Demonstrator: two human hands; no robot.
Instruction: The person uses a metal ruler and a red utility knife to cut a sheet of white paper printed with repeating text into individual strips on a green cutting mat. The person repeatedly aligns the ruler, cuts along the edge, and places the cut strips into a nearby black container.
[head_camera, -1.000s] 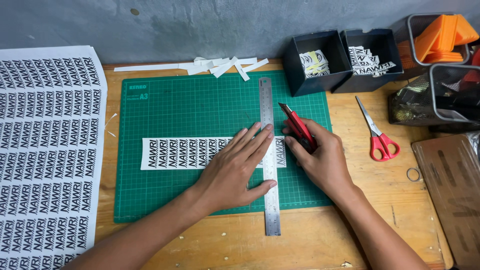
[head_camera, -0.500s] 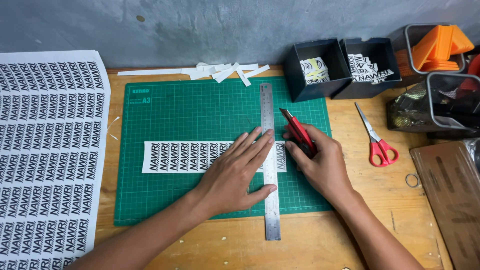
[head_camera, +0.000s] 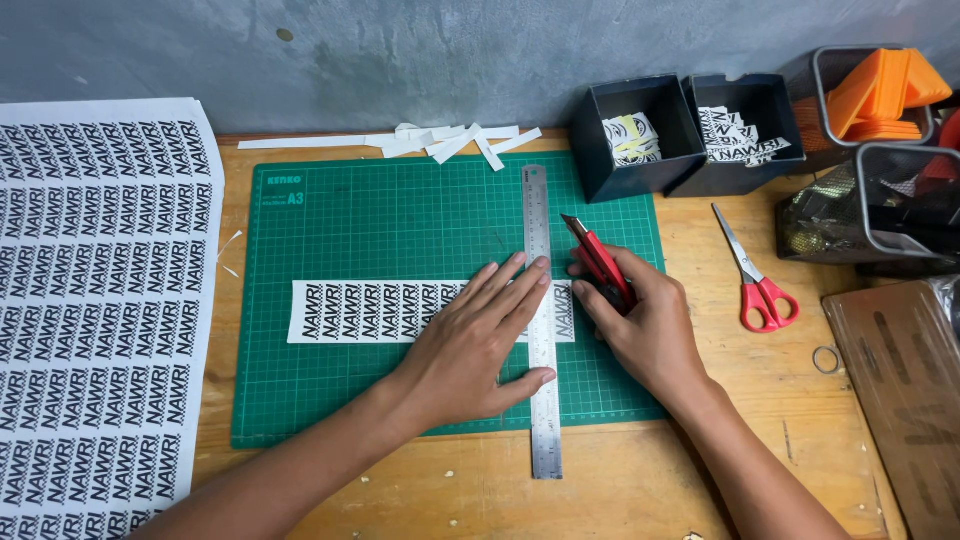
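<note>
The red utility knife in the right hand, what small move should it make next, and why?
Probably draw the red utility knife toward the body along the right edge of the steel ruler. The left hand presses the ruler flat across the printed label strip on the green cutting mat, and the right hand holds the blade tip beside the ruler, just beyond the strip's far edge.

The steel ruler (head_camera: 541, 330) is brushed metal with a dull sheen. The cutting mat (head_camera: 400, 230) looks like matt green rubbery plastic. The label strip (head_camera: 350, 312) is smooth white paper. The utility knife (head_camera: 600, 262) has a glossy red plastic body. The tabletop (head_camera: 700, 460) is bare, scuffed wood, perhaps unvarnished.
</note>
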